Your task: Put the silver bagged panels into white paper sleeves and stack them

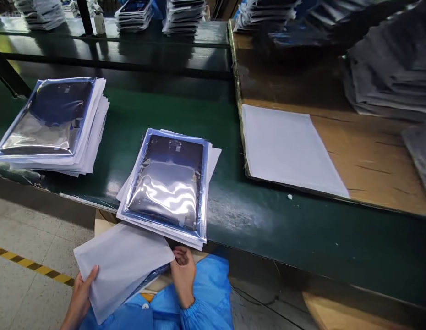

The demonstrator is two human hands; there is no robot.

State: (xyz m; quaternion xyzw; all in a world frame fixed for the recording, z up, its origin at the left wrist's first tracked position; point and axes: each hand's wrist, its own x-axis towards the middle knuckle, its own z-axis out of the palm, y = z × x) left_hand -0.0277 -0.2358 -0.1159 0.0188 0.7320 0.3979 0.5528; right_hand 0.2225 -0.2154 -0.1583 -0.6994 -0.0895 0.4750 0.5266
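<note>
A white pouch (125, 263) is held tilted over my lap, just off the table's front edge. My left hand (83, 291) grips its left side, thumb on top. On the other side, the closed fingers of my right hand (183, 275) pinch the pouch's right corner. A dark, shiny bluish edge (149, 278) shows along the pouch's lower right side; most of that item is hidden. Right beyond my hands lies a stack of white pouches topped by a dark flat panel in a clear bluish plastic bag (168, 178).
A similar stack with a bagged panel (51, 117) stands at left on the green table (226, 220). To the right, a white pouch (288, 149) lies on brown cardboard (364, 151), near tall grey-white stacks (398, 68). More stacks (183, 16) line the back shelf.
</note>
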